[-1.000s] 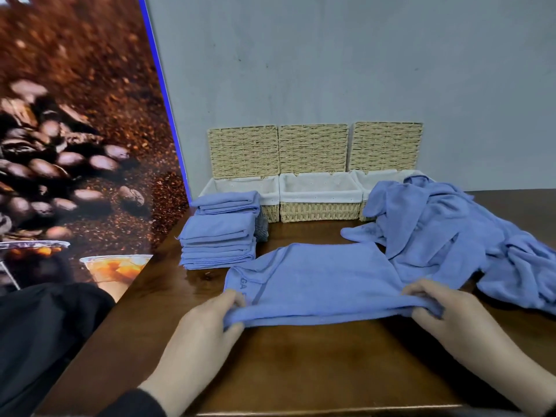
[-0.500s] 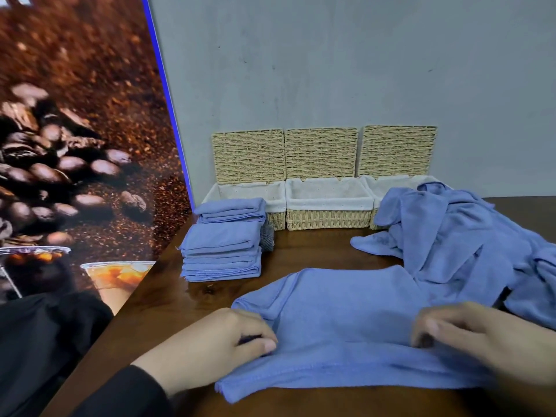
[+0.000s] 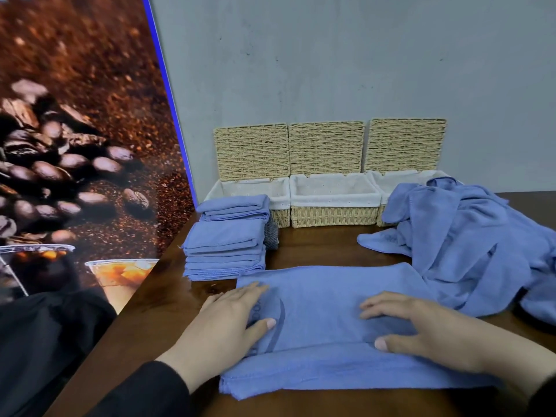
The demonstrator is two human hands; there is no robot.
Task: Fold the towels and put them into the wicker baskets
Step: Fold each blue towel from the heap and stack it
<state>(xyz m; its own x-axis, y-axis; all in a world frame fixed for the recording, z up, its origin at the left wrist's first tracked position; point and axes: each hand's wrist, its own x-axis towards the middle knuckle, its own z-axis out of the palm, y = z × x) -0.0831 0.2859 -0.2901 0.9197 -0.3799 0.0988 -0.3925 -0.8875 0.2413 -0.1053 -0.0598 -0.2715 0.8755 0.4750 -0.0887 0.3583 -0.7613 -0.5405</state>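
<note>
Three baskets [image 3: 334, 203] beyond our flat, pressing left hand [image 3: 228, 323] and right hand [image 3: 421, 326] look empty (stack [image 3: 225, 245] waits); towel [image 3: 328, 332] half-folded, heap [image 3: 469, 245] untouched.

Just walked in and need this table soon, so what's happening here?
A person is folding blue towels. Both hands, left hand and right hand, press flat on a half-folded towel on the wooden table. A stack of folded towels sits at left, an unfolded pile at right. The three wicker baskets behind look empty.
</note>
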